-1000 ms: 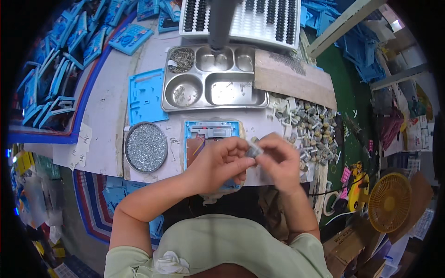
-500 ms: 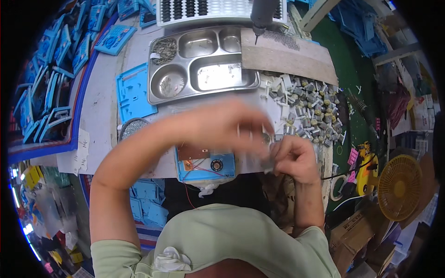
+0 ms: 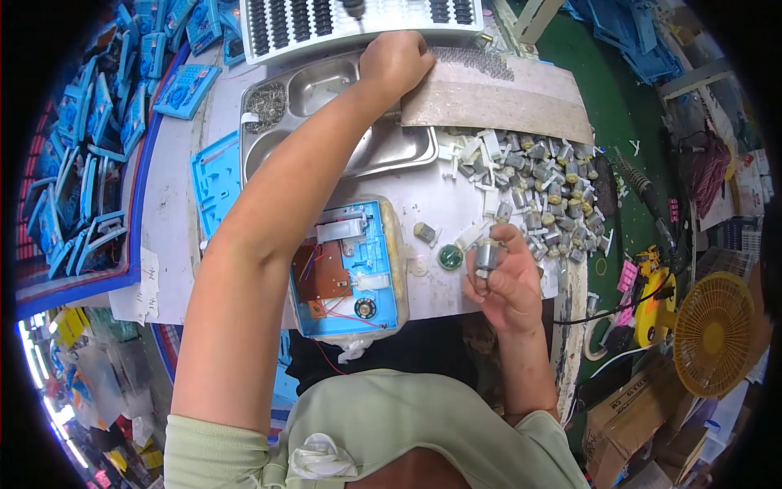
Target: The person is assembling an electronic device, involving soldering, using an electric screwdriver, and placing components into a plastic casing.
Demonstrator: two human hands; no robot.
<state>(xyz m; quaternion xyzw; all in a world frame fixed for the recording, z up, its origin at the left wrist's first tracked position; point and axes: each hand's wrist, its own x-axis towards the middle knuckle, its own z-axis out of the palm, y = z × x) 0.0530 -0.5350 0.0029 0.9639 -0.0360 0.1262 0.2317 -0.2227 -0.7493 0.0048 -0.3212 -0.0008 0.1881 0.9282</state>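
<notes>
My right hand pinches a small silver motor between its fingertips, above the table's front right. My left hand reaches across the steel compartment tray. It is curled at the left edge of a speckled flat board, and its fingertips are hidden. Under my left forearm lies an open blue plastic case, holding a brown circuit board, red wires, a round black speaker and white-mounted parts. A loose motor and a small round green item lie between the case and my right hand.
Many motors with white mounts are heaped at the right. A white rack with black rows stands behind the tray, with a dark tool tip above it. Blue cases fill a bin at left. A yellow fan stands at right.
My left hand has gone from beside my right hand to the far edge of the tray. The hanging tool has shifted left. The motor in my right hand now shows clearly.
</notes>
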